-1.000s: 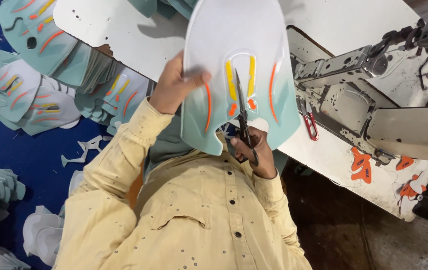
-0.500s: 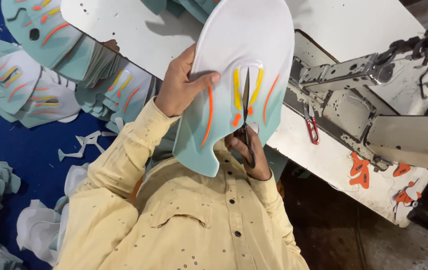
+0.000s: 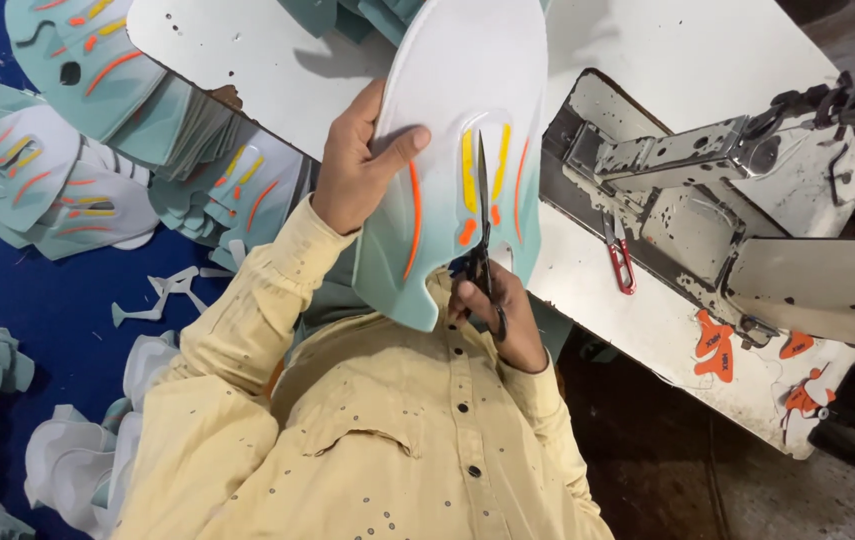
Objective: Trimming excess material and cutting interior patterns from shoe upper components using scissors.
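My left hand (image 3: 355,168) grips the left edge of a flat shoe-upper piece (image 3: 457,90), white fading to teal, with orange and yellow stripes. I hold it up over the table edge, in front of my chest. My right hand (image 3: 495,312) is below the piece, closed on the handles of dark scissors (image 3: 480,205). The blades point up the middle of the piece, between the two yellow stripes. My yellow shirt sleeves fill the lower part of the view.
A grey sewing machine (image 3: 747,200) lies on the white table (image 3: 667,60) at the right, with red thread snips (image 3: 620,262) and orange cut shapes (image 3: 712,345) beside it. Stacks of matching teal pieces (image 3: 77,70) and white offcuts (image 3: 162,290) lie on the blue floor at the left.
The piece has shifted up and right in my left hand. The scissor blades have slid further up its middle, between the yellow stripes.
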